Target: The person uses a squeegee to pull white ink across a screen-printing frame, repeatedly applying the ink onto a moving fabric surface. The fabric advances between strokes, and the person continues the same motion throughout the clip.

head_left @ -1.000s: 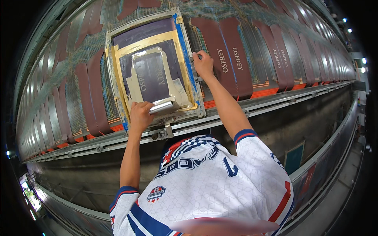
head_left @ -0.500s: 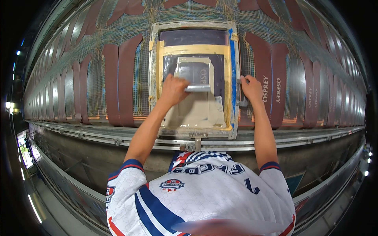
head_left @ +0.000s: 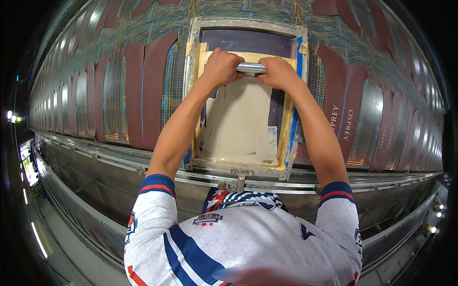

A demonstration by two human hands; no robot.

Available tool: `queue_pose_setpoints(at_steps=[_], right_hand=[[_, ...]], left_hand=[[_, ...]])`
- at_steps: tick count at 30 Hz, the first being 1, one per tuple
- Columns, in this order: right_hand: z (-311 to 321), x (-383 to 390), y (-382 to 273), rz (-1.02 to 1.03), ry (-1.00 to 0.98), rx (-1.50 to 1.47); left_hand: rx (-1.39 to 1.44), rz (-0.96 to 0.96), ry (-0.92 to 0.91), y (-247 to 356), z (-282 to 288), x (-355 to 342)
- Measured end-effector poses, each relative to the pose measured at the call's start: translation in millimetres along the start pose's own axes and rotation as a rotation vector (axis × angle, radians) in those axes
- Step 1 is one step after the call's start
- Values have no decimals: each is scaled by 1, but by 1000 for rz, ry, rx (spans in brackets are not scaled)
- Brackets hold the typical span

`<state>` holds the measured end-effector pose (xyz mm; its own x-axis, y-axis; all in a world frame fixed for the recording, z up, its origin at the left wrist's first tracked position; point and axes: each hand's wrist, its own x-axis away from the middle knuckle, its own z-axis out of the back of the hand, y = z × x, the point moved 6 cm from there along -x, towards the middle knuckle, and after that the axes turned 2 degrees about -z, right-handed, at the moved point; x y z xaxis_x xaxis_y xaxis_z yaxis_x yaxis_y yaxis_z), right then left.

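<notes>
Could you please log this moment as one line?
left hand: shut on silver metal squeegee handle | right hand: shut on same handle | squeegee at far end of taped rectangular printing screen frame

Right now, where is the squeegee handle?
In the head view the metal squeegee handle lies crosswise near the far end of the screen frame, gripped between the left hand and right hand.

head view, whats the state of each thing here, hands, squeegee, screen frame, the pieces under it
left hand: shut on the metal-handled squeegee
right hand: shut on the same handle
metal-handled squeegee: held at the far end of the screen
taped rectangular screen frame: lying flat on the long table, mesh coated with pale ink
dark red fabric pieces: laid out flat in a row
</notes>
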<state>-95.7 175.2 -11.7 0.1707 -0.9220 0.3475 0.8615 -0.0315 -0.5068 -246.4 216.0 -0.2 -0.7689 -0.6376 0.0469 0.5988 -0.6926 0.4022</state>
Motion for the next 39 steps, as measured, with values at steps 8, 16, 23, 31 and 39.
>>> queue_pose_setpoints(at_steps=[8,16,23,31,39], right_hand=[[-47,69,-25,190,187,104],[-105,191,-67,209,163,63],[-35,86,-42,264,276,149],[9,-15,-7,20,60,85],[-8,5,-11,101,121,73]], left_hand=[[82,-78,132,30,-33,75],[68,-46,101,105,-48,193],[-2,-95,208,42,-14,91],[-37,-32,47,-17,0,-10],[18,-25,67,-5,-8,13]])
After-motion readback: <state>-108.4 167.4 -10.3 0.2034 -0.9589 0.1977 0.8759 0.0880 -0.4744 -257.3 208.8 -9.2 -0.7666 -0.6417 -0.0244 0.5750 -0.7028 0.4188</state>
